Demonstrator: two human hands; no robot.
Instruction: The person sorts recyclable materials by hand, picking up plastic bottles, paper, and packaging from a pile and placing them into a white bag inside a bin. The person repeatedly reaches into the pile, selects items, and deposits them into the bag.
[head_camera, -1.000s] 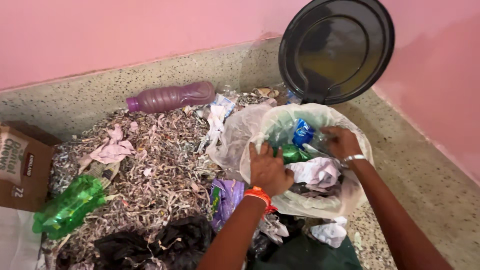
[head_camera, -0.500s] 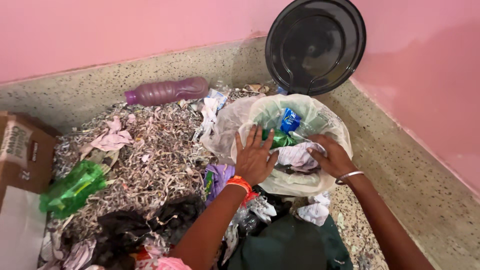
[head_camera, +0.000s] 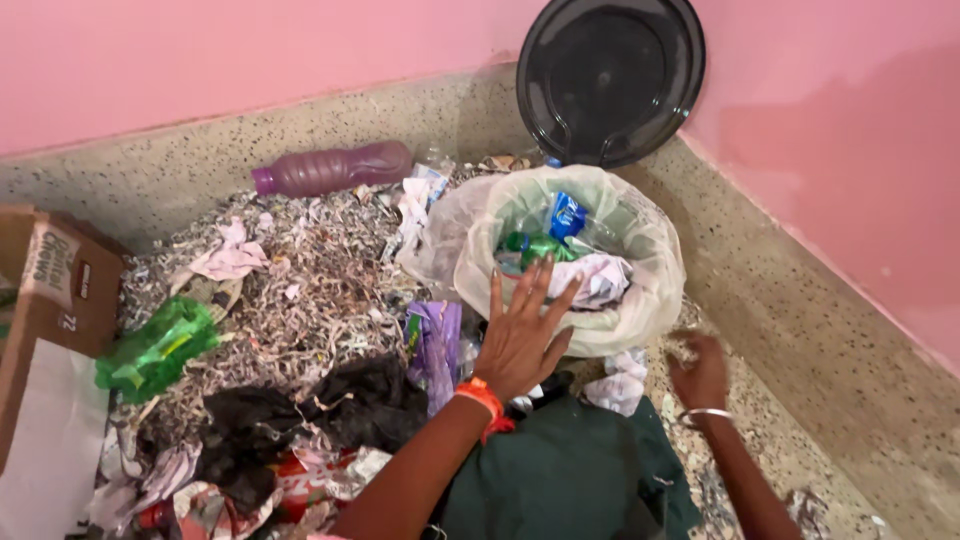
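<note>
A pale translucent bag (head_camera: 655, 300) stands open in the corner, holding a green bottle (head_camera: 535, 246), a blue wrapper (head_camera: 566, 214) and crumpled paper (head_camera: 598, 278). My left hand (head_camera: 522, 332), with an orange wristband, rests flat with spread fingers on the bag's near rim. My right hand (head_camera: 698, 368), wearing a metal bangle, is lower, on the floor right of the bag, fingers curled over small scraps; what it grips is unclear.
A heap of shredded paper (head_camera: 300, 290) covers the floor, with a purple bottle (head_camera: 335, 168), a crushed green bottle (head_camera: 155, 350), black plastic (head_camera: 330, 405) and a purple wrapper (head_camera: 435, 340). A black round lid (head_camera: 610, 80) leans on the pink wall. A cardboard box (head_camera: 45, 285) sits left.
My right hand came out of the bag and dropped to the floor on its right. My left hand slid from inside the rim onto the bag's near edge, fingers spread.
</note>
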